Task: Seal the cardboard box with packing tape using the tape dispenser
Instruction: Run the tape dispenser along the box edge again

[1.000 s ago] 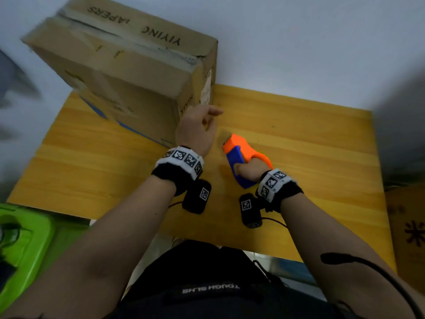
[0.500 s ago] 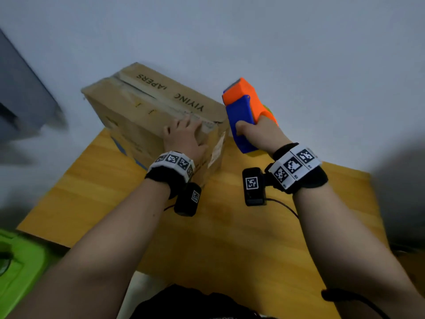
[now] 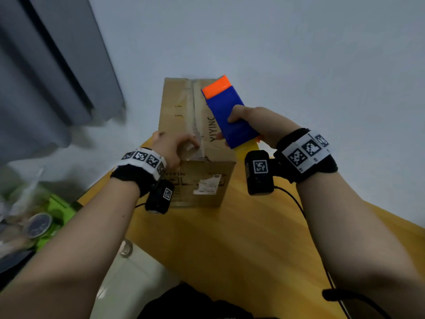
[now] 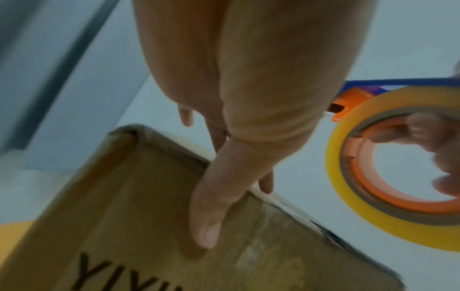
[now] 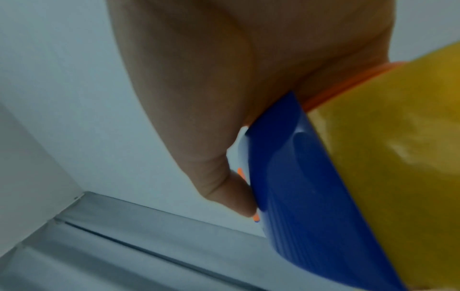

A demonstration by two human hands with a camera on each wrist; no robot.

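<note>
Cardboard box stands on the wooden table, at the far left part of the top, long axis running away from the person toward the pale wall; near end face with a white label faces the person. Top flaps are closed, and a centre seam carrying worn old tape runs along the long axis. Printed lettering "YIYING" lies along the right flap, parallel to the seam. Left hand rests on the near left part of the top, fingers bent over the near edge area, thumb laid flat against the near end face below the top edge; hand grips that edge. Tape dispenser, blue body with orange front end, is held in the air above the right flap, long axis roughly parallel to the seam, tilted slightly left, orange end pointing away from the person. Right hand wraps the dispenser's rear part, thumb on the blue top cover, fingers curled underneath through the core. Yellowish tape roll sits on an orange hub, seen side-on from the left wrist view. Whether the dispenser touches the box cannot be told. Green container lies off the table's left side, blurred.
</note>
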